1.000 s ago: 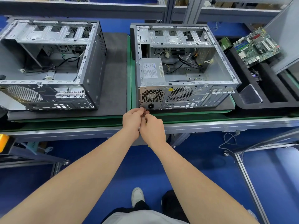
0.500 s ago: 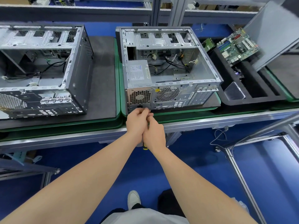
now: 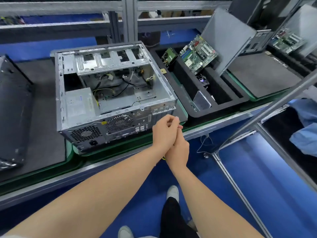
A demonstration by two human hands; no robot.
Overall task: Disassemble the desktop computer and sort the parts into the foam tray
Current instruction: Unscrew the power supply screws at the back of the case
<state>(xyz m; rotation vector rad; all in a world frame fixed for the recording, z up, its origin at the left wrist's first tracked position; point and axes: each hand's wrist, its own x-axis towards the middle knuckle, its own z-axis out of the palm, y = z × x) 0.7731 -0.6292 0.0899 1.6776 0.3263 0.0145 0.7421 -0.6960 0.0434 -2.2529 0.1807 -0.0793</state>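
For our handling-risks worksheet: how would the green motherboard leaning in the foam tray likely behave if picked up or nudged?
The motherboard is probably stiff: it holds flat while propped on edge. It looks fragile, with exposed slots and connectors across its face. Leaning in the foam tray, it might tip if nudged.
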